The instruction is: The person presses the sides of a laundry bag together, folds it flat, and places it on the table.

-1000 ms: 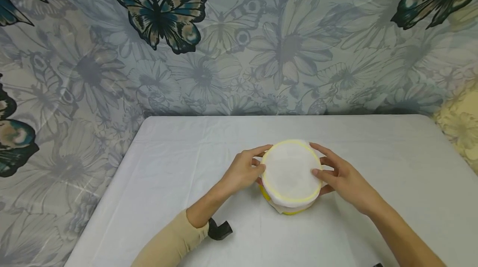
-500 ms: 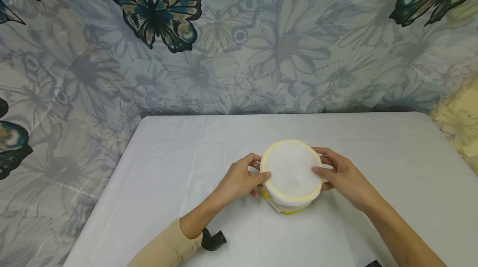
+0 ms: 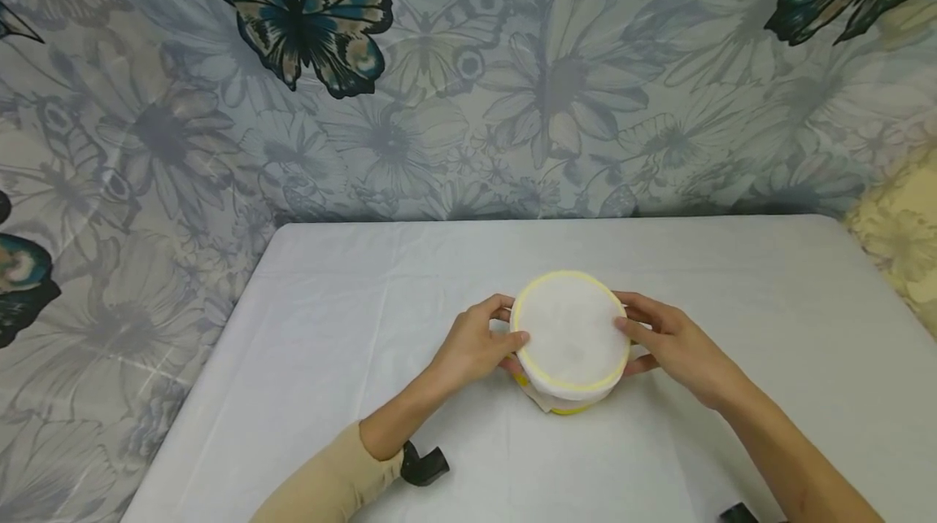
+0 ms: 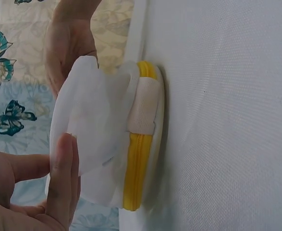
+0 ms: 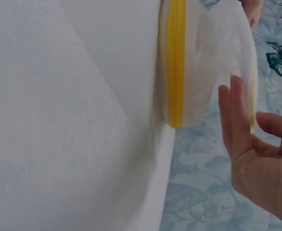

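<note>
A round white mesh bag with yellow trim (image 3: 571,332) stands on the table, its flat top facing up. A yellow zipper (image 4: 136,173) runs round its lower side, broken by a cream fabric patch (image 4: 144,106). My left hand (image 3: 468,346) pinches the top's left rim, thumb above and fingers beneath. On the opposite side my right hand (image 3: 677,344) pinches the rim likewise. In the left wrist view, the white side wall sags in folds between top and zipper. The right wrist view shows the fingers of my right hand (image 5: 261,159) against that soft wall.
A white cloth covers the table (image 3: 351,303). Behind it hangs a grey-blue backdrop with printed flowers and butterflies (image 3: 296,27). Black devices sit at the left wrist (image 3: 424,466) and near the right forearm (image 3: 738,513).
My left hand let its thumb slide further onto the top rim and dropped slightly. My right fingers shifted a little down the rim. The bag stays in nearly the same place.
</note>
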A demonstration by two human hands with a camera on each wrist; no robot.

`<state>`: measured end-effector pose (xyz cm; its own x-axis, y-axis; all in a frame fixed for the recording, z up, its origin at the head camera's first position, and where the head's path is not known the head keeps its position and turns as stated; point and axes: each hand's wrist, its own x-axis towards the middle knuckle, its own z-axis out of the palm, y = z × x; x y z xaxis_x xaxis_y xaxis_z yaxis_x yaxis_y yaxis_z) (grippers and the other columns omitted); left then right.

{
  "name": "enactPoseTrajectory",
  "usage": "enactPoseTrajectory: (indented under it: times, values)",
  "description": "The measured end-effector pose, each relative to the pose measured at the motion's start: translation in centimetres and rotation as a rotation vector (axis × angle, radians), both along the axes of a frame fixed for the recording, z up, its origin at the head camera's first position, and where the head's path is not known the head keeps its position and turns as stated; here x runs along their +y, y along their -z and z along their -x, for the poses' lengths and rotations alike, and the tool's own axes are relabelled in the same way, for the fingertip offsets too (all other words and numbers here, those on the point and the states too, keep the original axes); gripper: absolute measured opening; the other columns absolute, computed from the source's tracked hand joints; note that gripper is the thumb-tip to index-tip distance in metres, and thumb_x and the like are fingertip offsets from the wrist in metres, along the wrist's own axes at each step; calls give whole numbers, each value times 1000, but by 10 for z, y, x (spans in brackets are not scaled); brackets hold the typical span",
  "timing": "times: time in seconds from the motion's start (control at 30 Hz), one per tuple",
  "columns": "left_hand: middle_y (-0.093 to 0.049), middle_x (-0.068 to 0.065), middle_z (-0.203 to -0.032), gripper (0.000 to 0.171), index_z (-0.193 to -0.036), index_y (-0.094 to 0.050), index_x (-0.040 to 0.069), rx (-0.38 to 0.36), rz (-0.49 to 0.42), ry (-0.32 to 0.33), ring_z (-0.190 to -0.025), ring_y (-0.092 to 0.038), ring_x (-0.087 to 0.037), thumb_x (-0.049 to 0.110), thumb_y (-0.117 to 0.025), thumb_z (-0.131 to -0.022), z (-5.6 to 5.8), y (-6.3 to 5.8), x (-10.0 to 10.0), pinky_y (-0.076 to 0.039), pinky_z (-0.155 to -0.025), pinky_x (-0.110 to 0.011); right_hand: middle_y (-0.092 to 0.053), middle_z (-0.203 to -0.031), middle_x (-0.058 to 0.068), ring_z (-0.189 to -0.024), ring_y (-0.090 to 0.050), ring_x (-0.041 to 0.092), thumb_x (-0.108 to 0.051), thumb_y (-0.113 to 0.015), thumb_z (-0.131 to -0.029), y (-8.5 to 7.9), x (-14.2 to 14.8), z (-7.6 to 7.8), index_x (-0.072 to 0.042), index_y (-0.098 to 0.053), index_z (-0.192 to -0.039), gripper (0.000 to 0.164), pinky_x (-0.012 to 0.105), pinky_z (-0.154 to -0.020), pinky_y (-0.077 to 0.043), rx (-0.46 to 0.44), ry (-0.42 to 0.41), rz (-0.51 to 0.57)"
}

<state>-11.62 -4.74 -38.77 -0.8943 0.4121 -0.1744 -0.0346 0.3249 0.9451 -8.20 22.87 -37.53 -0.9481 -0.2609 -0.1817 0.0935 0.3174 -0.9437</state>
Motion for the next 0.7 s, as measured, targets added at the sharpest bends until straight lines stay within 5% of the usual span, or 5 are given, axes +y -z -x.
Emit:
enactPoseTrajectory:
  times: [0.17, 0.5, 0.7]
  values:
    - [-62, -11, -120, 53, -140, -52, 8, 35, -1, -6, -64, -71, -16, 3, -71, -91, 3, 2, 4, -58, -60, -36, -49, -139, 28, -100, -66, 24, -21, -56, -103, 3, 2, 0, -4, -38, -152, 55, 36, -71, -61, 1, -12, -20]
    - [-59, -13, -121, 68, -146, -49, 26, 74, -38, -22, -63, -70, -14, -2, -72, -88, 5, 7, 5, -60, -61, -38, -47, -143, 26, -97, -68, 18, -20, -60, -101, 10, 3, -3, -7, -33, -155, 62, 35, -73, -60, 24, -5, -39]
    - [-60, -13, -122, 65, -144, -52, 28, 87, -54, -17, -63, -71, -16, -1, -72, -89, 7, 9, 4, -60, -61, -39, -47, -140, 30, -90, -70, 23, -12, -60, -100, 13, 5, -4, -22, -30, -158, 66, 35, -72, -60, 19, 4, -23]
